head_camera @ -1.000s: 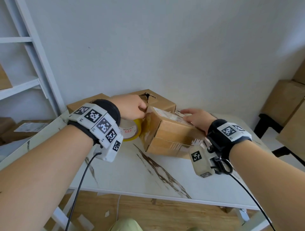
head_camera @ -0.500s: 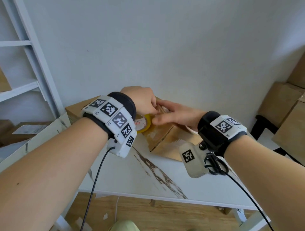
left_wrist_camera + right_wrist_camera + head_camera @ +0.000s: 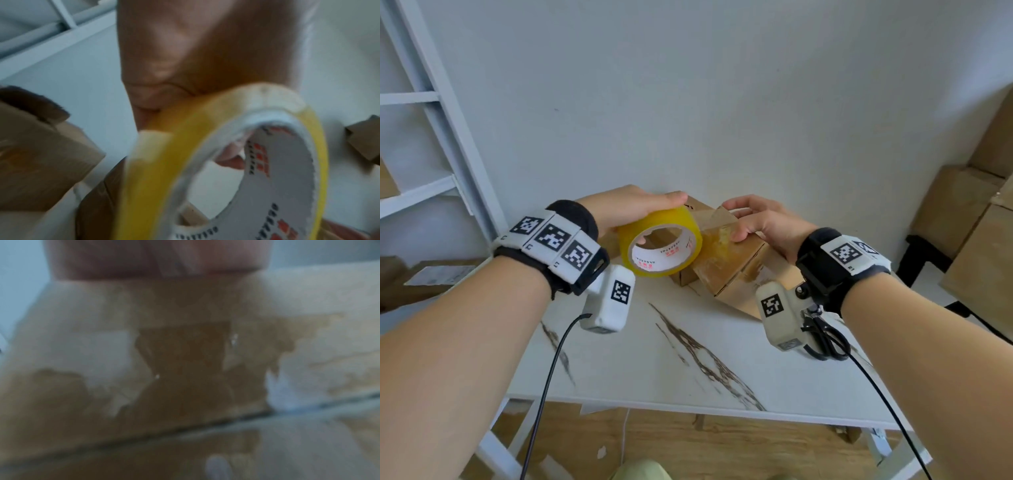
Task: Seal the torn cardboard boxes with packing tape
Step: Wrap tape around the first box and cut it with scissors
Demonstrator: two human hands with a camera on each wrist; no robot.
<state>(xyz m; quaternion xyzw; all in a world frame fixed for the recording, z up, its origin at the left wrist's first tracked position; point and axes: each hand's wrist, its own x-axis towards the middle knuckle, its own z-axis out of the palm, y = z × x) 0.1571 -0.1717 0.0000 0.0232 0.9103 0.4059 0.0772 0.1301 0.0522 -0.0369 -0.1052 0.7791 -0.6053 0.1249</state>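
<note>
Two hands are up over a white marble table (image 3: 688,370). On the left side, the head view shows a white shelf frame (image 3: 431,102) by the wall. Next comes the left hand (image 3: 630,207), which grips a yellow roll of packing tape (image 3: 664,241), with its thumb on top of the roll. Only the left wrist view shows a fingertip poking into the roll's white core (image 3: 230,155), and a torn flap on another box (image 3: 35,104) on its left side; that picture is a bit blurry. A clear strip of tape runs from the roll to the cardboard box (image 3: 736,274), which sits on the table by the wall. The right hand (image 3: 763,222) holds the top corner of that box, fingers curled over the edge. The right wrist view is very blurry and shows only shiny tape on brown cardboard. More brown boxes (image 3: 962,219) are stacked far right.
</note>
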